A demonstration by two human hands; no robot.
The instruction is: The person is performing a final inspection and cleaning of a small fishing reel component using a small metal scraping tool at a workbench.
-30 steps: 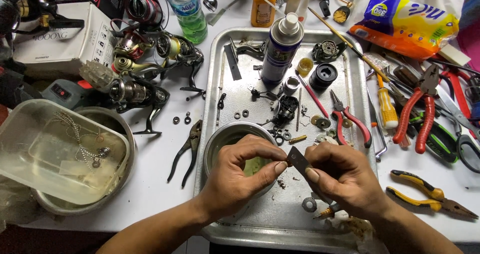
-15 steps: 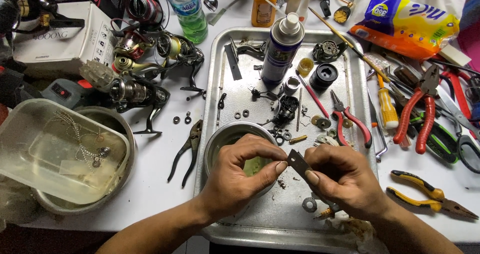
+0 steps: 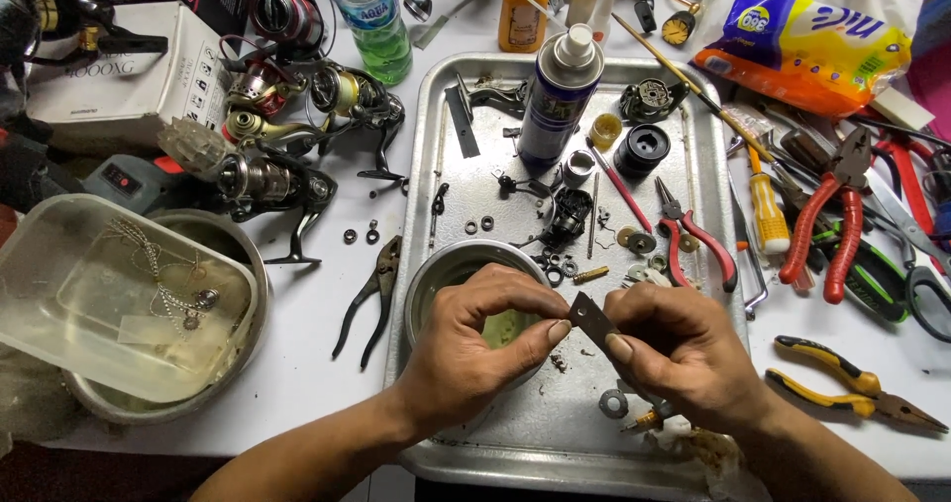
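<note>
Pinching a small flat metal piece (image 3: 591,319) between them, the left hand (image 3: 475,349) and right hand (image 3: 684,353) meet low over the metal tray (image 3: 708,215), each closed on it with thumb and forefinger. Just behind the left hand sits a small steel bowl (image 3: 441,269) (greenish liquid inside, I think). A spray can (image 3: 557,96) stands upright farther back on the tray, red-handled pliers (image 3: 693,240) lie to its right, and fishing reels (image 3: 287,146) crowd the table (image 3: 307,363) on the left.
</note>
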